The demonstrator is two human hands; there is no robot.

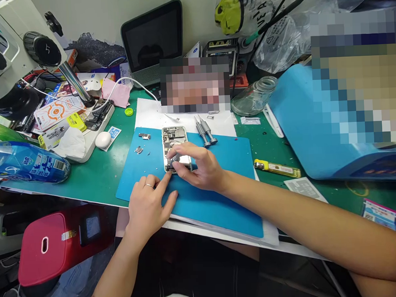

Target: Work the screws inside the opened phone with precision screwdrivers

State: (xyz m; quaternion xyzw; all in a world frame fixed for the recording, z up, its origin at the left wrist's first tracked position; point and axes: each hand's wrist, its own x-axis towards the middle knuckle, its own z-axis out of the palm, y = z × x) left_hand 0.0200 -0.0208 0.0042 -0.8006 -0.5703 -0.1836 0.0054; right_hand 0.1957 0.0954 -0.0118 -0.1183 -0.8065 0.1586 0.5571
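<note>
An opened smartphone point(180, 134), its circuit board and inner parts bare, lies on the blue mat point(213, 204). Over its lower half my right hand point(198, 164) pinches a small grey screwdriver point(175, 158) between thumb and fingers; the tip is hidden. My left hand point(149, 203) rests on the mat's front part, thumb and index finger apart, the index fingertip at the phone's lower edge. Two more grey screwdrivers point(205, 131) lie to the right of the phone. Left of it are a small metal part point(144, 136), another small part point(138, 149) and tiny bits.
A microscope point(45, 48) and a blue bottle point(28, 162) stand at left. A dark-screened device point(154, 41) is behind. At right are a glass jar point(254, 95), a yellow cutter point(277, 167) and a large blue machine point(291, 118). A white cable point(134, 79) arches across the back.
</note>
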